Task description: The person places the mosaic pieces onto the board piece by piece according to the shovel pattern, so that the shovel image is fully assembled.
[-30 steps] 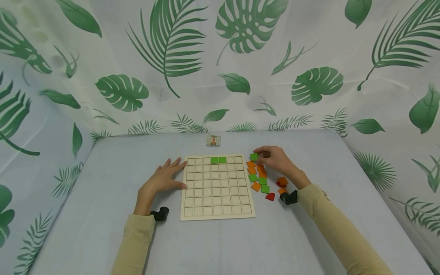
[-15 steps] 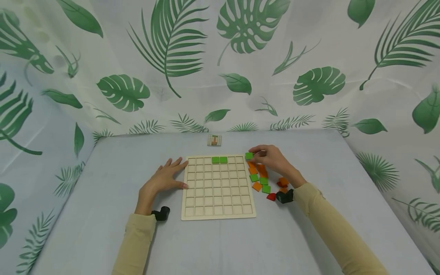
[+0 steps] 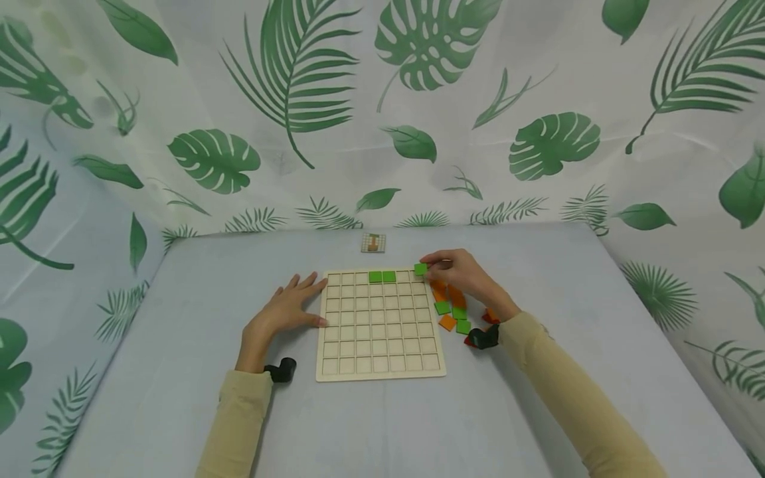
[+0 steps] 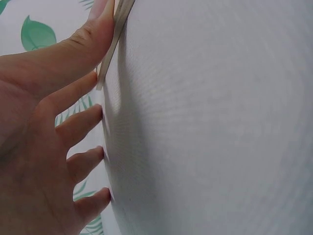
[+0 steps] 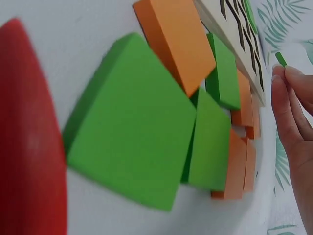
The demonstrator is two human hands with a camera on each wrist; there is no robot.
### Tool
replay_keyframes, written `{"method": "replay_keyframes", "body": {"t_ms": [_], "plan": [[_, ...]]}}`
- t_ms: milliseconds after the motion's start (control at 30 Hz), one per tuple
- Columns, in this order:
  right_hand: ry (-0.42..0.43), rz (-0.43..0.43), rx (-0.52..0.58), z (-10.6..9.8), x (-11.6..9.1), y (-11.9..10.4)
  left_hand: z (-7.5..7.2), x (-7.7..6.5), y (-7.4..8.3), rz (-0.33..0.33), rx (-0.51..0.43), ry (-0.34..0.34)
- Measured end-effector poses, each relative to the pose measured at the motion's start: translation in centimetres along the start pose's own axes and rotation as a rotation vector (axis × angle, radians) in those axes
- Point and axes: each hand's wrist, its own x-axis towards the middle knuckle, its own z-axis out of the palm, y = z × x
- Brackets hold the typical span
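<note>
A pale wooden grid board (image 3: 380, 331) lies on the table, with two green square tiles (image 3: 382, 277) side by side in its far row. My left hand (image 3: 285, 311) has its fingers spread, thumb and forefinger touching the board's left edge; the left wrist view shows the thumb (image 4: 88, 41) against that edge. Between thumb and fingertips my right hand (image 3: 465, 273) pinches a green square tile (image 3: 421, 269) over the board's far right corner. In the right wrist view this tile (image 5: 280, 59) appears edge-on, raised off the table.
Right of the board lie loose orange tiles (image 3: 447, 322) and green tiles (image 3: 463, 326), several of them partly under the right hand. Red pieces (image 5: 29, 132) lie nearer the right wrist. A small patterned card (image 3: 373, 243) rests behind the board. Leaf-printed cloth walls surround the table.
My right hand has moved left with the green tile, from beside the board to over its far right corner. The left hand stays at the board's left edge.
</note>
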Motion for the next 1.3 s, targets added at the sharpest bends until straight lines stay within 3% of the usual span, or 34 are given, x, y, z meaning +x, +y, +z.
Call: {"method": "replay_keyframes", "body": {"t_ms": [1300], "plan": [[-0.091,-0.125,0.058,4.6,3.2,-3.1,0.1,0.0,-0.1,0.005,0.007,0.018]]}}
